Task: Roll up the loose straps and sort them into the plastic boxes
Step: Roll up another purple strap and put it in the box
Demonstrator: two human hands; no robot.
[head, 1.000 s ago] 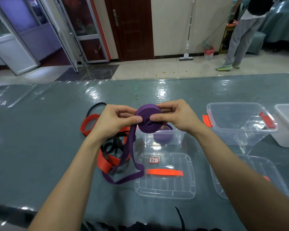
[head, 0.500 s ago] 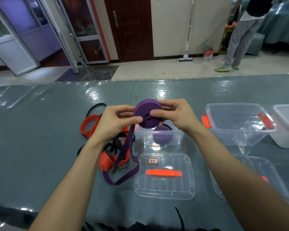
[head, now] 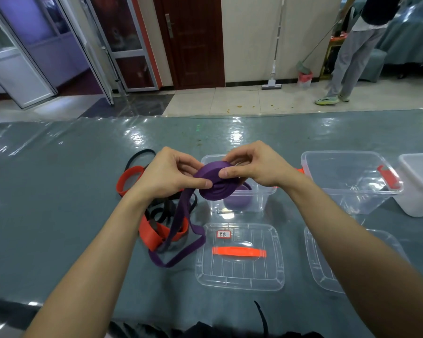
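Both hands hold a partly rolled purple strap (head: pixel 216 185) above the table. My left hand (head: pixel 166 175) pinches the roll's left edge, and my right hand (head: pixel 257 165) grips it from the right with thumb on top. The strap's loose tail (head: pixel 178 242) hangs down and loops on the table. Just behind the roll stands a small clear box (head: pixel 239 206) with another purple roll (head: pixel 237 200) inside. Loose orange straps (head: pixel 154 234) and black straps (head: pixel 161 211) lie tangled to the left.
A clear lid (head: pixel 239 257) with an orange handle and a label lies in front of the small box. A larger clear box (head: pixel 349 181) with orange clips, a white box (head: pixel 420 186) and a second lid (head: pixel 327 264) sit at right. A person sweeps far behind.
The roll has turned and tilted flatter between my hands. More strap is wound on, so the loose tail on the table has shortened and drawn upward.
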